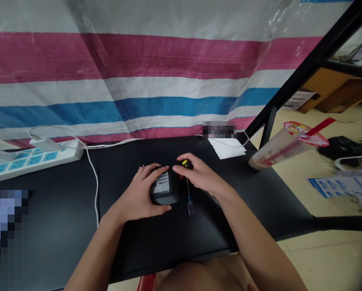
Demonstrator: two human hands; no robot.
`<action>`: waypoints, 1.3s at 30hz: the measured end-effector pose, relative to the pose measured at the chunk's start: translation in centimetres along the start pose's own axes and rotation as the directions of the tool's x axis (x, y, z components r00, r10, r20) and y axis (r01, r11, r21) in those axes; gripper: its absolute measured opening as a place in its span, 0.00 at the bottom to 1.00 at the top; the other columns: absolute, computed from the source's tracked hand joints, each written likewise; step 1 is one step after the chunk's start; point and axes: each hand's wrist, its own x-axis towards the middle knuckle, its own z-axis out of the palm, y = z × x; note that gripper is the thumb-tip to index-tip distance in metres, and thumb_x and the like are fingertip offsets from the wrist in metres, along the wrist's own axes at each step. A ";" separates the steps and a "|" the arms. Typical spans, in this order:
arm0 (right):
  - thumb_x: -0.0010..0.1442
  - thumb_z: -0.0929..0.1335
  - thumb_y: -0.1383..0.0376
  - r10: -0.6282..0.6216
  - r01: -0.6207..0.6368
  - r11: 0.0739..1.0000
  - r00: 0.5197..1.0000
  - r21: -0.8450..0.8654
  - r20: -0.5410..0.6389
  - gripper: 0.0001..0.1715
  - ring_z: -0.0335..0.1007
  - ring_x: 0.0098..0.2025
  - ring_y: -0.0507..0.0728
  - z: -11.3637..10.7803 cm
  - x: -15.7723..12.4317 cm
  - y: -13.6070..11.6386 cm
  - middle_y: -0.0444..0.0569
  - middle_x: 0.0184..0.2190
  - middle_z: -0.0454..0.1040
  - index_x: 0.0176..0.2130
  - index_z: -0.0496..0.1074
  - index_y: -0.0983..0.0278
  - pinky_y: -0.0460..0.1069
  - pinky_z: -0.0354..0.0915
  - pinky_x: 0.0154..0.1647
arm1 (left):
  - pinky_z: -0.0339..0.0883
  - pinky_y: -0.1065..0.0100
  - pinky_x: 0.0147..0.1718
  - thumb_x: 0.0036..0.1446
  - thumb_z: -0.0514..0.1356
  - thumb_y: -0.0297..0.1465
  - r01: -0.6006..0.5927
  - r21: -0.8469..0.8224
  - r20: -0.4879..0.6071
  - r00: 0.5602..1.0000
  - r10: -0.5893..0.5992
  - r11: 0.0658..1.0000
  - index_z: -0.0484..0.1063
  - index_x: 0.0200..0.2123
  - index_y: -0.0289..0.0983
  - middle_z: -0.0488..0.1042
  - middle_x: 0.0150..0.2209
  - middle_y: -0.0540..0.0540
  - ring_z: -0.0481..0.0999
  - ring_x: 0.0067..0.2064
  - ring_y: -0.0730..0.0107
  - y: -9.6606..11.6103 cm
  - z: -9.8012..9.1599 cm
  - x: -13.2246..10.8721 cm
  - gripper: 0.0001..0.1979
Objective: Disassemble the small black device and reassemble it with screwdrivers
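Observation:
My left hand (146, 188) is closed around a small black box-shaped device (170, 198) with a white printed label (162, 184) on its upper face. At the right side of the device, my right hand (200, 174) grips a screwdriver by its black handle with a yellow end (186, 163). Its tip is hidden by my fingers and the device. A second screwdriver (191, 208), with a see-through bluish handle and a thin metal shaft, lies on the black table (165, 238) just below my right hand.
On the left are a white power strip (35, 161) with plugs and a white cable (92, 173). White paper (227, 148) lies at the back right. A tall drink cup (284, 147) with a red straw stands near the table's right edge. A striped sheet (156, 109) hangs behind.

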 end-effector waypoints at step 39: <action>0.57 0.77 0.74 -0.938 0.902 0.317 0.251 -0.294 -0.241 0.35 0.82 0.46 0.62 3.0 -0.6 1.5 0.51 0.46 0.81 0.60 0.72 0.51 0.59 0.81 0.41 | 0.58 0.34 0.61 0.47 0.74 0.52 0.025 0.152 0.046 0.998 -0.032 0.988 0.59 0.75 0.50 0.58 0.74 0.39 0.58 0.68 0.31 0.0 1.2 0.3 0.54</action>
